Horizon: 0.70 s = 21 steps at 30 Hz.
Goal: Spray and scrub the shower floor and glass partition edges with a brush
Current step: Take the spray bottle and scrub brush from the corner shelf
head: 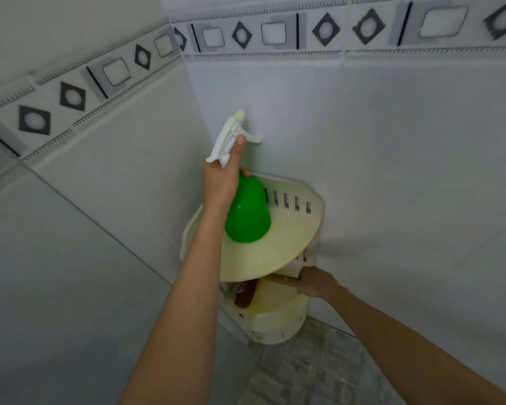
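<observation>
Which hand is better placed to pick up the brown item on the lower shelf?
Right. The right hand reaches into the lower shelf near the brown item; the left hand holds the spray bottle.

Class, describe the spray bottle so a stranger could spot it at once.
Where two tiled walls meet hangs a cream two-tier shelf. Over its upper tier the left hand grips a spray bottle. It alone is bright green, with a white trigger head.

One spray bottle (247, 213), two shelves (289, 244)
</observation>
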Tool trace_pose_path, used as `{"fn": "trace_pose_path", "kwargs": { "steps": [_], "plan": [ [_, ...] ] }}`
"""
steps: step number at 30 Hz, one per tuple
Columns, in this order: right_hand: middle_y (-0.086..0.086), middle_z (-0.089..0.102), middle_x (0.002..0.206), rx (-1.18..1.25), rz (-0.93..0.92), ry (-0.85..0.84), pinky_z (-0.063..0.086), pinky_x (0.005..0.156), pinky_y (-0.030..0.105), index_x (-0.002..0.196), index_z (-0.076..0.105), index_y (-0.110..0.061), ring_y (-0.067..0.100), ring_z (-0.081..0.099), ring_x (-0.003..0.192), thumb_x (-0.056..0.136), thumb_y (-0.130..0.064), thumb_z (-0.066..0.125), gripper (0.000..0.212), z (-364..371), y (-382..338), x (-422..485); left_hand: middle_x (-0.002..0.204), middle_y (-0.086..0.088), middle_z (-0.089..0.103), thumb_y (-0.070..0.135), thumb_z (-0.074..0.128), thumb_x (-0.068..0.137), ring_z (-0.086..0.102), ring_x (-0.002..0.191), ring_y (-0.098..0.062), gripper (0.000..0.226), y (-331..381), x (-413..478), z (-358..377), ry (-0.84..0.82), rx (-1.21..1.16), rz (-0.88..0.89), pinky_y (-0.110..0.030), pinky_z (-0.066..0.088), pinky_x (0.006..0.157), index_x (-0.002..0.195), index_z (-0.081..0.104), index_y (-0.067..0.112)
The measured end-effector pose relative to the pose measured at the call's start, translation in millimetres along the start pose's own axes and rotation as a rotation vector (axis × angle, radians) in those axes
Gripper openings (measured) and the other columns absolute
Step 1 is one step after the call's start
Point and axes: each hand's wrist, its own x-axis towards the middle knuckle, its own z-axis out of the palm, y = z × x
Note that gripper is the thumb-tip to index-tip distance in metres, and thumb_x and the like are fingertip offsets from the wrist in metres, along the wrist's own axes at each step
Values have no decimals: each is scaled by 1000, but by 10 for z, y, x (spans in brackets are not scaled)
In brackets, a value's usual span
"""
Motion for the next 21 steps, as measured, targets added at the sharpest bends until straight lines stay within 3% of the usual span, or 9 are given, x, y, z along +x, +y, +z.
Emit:
{"fn": "trace_pose_path", "kwargs": {
  "steps": [2,6,11,14,17,21],
  "plan": [
    [4,66,94,-26,9,18,52,83,34,95,66,-11,19,63,84,78,-82,33,81,-53,76,-139,60,-3,57,40,65,97,50,50,-9,27,37,-43,33,14,19,-19,-17,40,47,110,74,18],
    [-4,59,69,38,43,60,43,60,23,80,68,-11,14,57,64,86,-72,36,68,-191,416,-596,56,-4,52,35,66,97,45,40,-1,28,129,-242,133,-40,76,-5,-16,37,45,87,67,9],
    [-3,61,68,81,111,143,45,64,26,78,68,-14,14,58,64,89,-66,37,62,-233,1039,-1343,51,-2,54,38,70,95,50,45,-11,40,246,-653,368,-197,153,42,-26,40,51,74,65,4],
    [3,64,71,130,183,208,48,66,27,71,65,-20,17,60,65,91,-64,38,55,-158,1508,-1911,48,-2,56,36,69,96,48,38,-2,40,365,-1079,613,-388,200,67,-19,38,45,80,70,-1],
    [2,65,72,195,310,278,48,65,27,74,69,-18,16,62,66,91,-62,40,55,14,2000,-2490,48,-5,57,33,66,97,47,33,-1,29,425,-1574,910,-609,222,74,-13,34,42,96,74,6],
    [1,60,61,312,483,393,42,57,26,75,71,-13,19,62,60,91,-64,38,63,398,2690,-3320,69,-4,66,26,63,100,56,36,-4,30,317,-2369,1507,-872,173,58,-15,40,44,122,70,7]
  ]
}}
